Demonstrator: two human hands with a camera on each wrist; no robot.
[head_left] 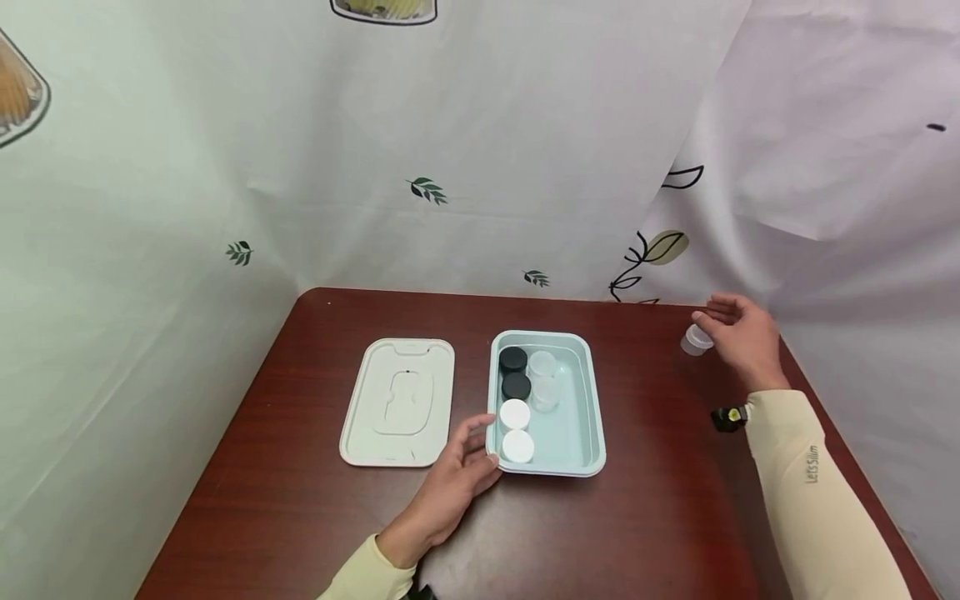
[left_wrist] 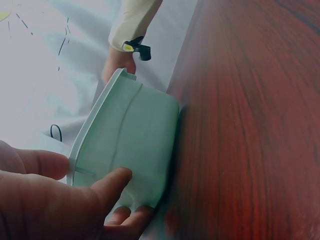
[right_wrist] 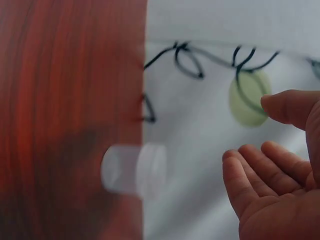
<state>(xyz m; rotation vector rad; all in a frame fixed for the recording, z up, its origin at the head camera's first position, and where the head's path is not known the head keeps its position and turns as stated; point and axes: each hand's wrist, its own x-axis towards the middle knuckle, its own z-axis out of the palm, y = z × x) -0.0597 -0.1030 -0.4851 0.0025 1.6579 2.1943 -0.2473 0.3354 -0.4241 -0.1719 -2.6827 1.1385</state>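
Note:
My left hand (head_left: 452, 482) rests against the near left corner of a light blue plastic tub (head_left: 581, 417). Its fingertips touch the outer wall (left_wrist: 145, 130) and the rim. Small round jars stand inside: two with black lids (head_left: 513, 359), two with white lids (head_left: 517, 446) and two clear ones (head_left: 543, 364). At the far right of the table, my right hand (head_left: 746, 340) hovers beside a small clear jar (head_left: 696, 340) with a translucent lid. In the right wrist view, a gap separates the spread thumb and fingers from this jar (right_wrist: 132, 170).
A white flat lid (head_left: 397, 404) lies on the brown table (head_left: 637, 517), left of the tub. White cloth (head_left: 480, 150) with leaf prints hangs behind the table and along both sides.

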